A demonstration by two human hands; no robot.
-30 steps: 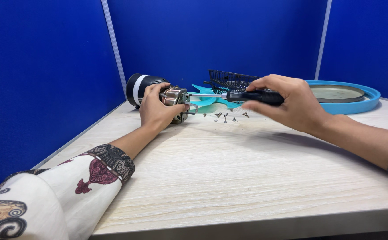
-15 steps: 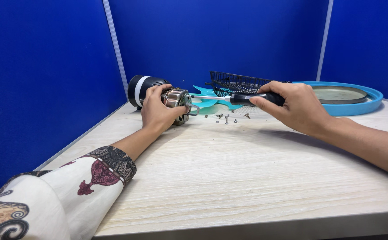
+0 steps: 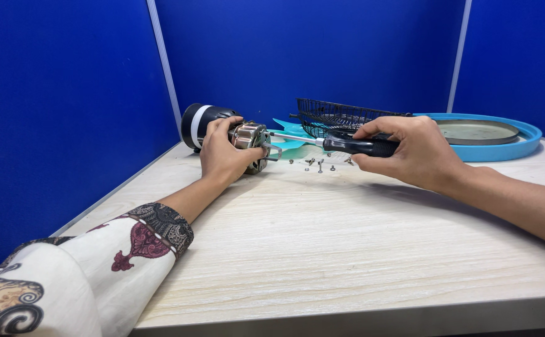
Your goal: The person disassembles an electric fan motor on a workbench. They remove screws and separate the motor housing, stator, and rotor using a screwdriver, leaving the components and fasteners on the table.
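The left hand (image 3: 222, 156) is wrapped tight around the motor (image 3: 250, 138), which lies on the table (image 3: 347, 237) just left of the loose screws (image 3: 320, 163). The right hand (image 3: 409, 150) is closed around the screwdriver (image 3: 347, 145), its tip at the motor's face. That motor looks heavy, hard and prone to rolling, so its metal body seems the best place to grip.

The left hand (image 3: 221, 156) grips a metal motor (image 3: 251, 138) lying on its side on the pale wooden table (image 3: 322, 249), its black-and-white housing (image 3: 201, 123) behind it. The right hand (image 3: 409, 151) holds a black-handled screwdriver (image 3: 347, 145) level, its shaft reaching to the motor. Small screws (image 3: 319, 163) lie scattered beneath the shaft. Behind stand a black wire grille (image 3: 335, 115), a teal blade (image 3: 291, 134) and a blue round base (image 3: 503, 146).
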